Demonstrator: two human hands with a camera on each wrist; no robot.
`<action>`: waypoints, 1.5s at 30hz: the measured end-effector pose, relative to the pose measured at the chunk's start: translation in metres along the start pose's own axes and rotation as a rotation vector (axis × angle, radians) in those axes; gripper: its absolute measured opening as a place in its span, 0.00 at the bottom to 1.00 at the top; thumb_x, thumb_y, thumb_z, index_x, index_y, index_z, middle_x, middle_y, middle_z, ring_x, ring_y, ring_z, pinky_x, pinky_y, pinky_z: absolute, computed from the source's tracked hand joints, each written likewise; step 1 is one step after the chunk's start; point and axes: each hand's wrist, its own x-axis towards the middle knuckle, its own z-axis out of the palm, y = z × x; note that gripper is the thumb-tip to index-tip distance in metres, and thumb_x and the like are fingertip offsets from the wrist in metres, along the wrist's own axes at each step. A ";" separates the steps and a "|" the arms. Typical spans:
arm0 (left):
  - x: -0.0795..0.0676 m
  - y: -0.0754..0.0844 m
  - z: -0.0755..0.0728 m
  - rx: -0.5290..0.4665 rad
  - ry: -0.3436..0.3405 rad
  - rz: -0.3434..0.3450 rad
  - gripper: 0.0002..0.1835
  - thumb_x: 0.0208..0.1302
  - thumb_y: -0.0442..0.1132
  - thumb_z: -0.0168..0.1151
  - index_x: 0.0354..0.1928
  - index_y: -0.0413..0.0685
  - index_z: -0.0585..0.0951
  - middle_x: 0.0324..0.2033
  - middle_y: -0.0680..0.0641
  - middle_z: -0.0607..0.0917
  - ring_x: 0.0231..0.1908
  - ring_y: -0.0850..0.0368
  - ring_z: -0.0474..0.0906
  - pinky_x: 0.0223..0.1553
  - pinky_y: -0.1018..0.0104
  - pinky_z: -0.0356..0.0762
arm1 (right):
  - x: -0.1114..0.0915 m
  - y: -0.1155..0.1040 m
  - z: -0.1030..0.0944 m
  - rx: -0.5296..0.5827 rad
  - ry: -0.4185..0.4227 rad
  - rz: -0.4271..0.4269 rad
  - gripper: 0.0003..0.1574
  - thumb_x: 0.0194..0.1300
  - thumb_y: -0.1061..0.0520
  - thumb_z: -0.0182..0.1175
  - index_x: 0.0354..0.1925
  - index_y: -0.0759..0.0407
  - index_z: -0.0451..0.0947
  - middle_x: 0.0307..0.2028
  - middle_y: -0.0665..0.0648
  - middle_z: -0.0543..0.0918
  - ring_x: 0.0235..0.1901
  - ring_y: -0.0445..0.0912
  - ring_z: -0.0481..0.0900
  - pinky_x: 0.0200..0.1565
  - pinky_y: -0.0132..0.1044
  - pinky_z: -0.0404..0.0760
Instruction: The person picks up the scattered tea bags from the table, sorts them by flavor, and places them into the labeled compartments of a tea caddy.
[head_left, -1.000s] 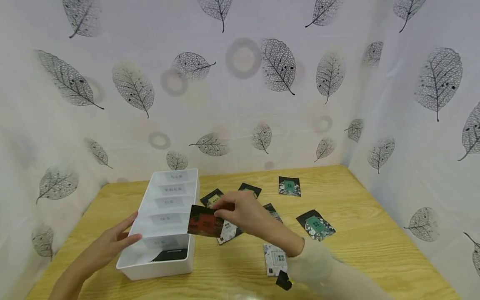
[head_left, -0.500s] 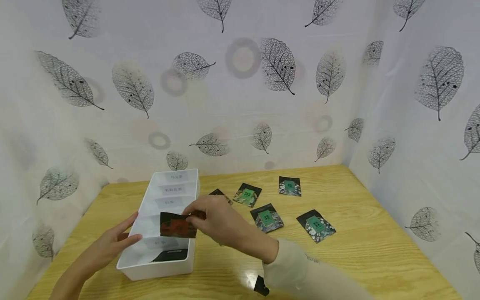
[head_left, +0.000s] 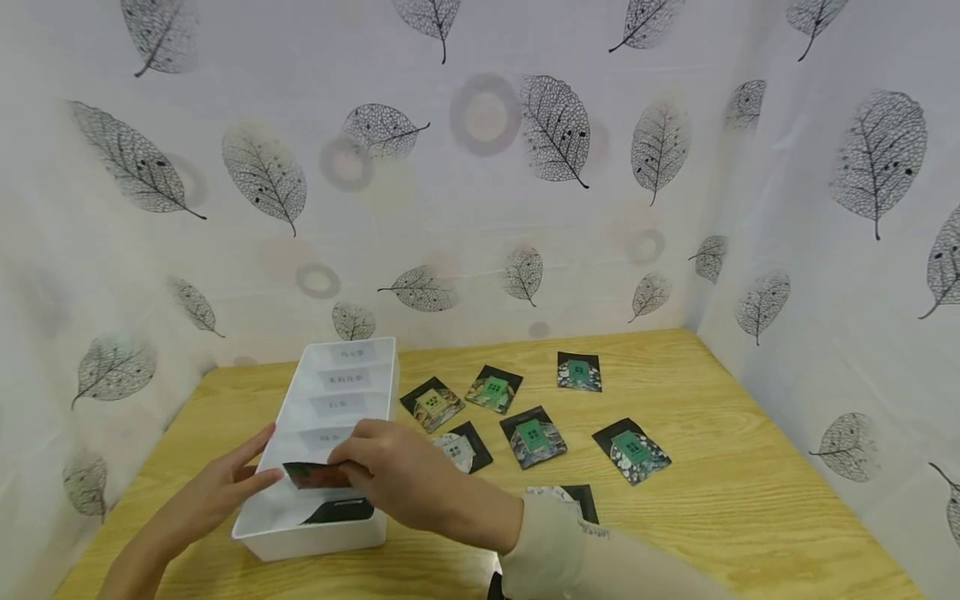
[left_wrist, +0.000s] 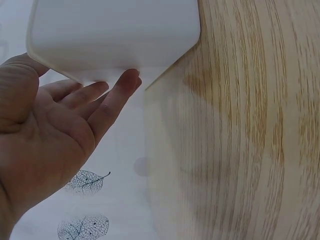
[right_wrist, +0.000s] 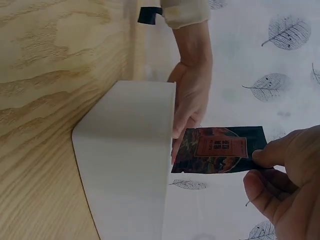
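A white divided box [head_left: 322,543] with labelled compartments stands on the left of the table. My left hand [head_left: 217,487] holds its left wall, thumb over the rim and fingers against the outside, as the left wrist view shows. Between thumb and fingers my right hand [head_left: 420,475] pinches a tea sachet [right_wrist: 220,150], dark with a red label, by one end. In the head view this sachet is tilted over the front compartment. A black sachet [head_left: 341,511] lies inside that compartment, partly hidden by the right hand.
Several other sachets lie spread over the wooden table [head_left: 720,467], including a green-labelled sachet [head_left: 532,436], a yellow-labelled sachet [head_left: 432,404] and a white-labelled sachet [head_left: 457,450]. Behind the table hangs a leaf-print curtain [head_left: 480,208].
My right hand has carried the red-labelled sachet left and down from above the table to the front compartment, tipping it flatter in the head view. The left hand has stayed on the box.
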 end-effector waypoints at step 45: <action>-0.001 0.003 0.000 -0.005 -0.003 -0.009 0.44 0.81 0.46 0.55 0.81 0.32 0.42 0.76 0.23 0.46 0.67 0.22 0.66 0.49 0.65 0.80 | -0.018 0.001 0.047 -0.484 -0.280 -0.093 0.13 0.68 0.55 0.69 0.49 0.40 0.90 0.39 0.41 0.85 0.38 0.34 0.80 0.36 0.24 0.73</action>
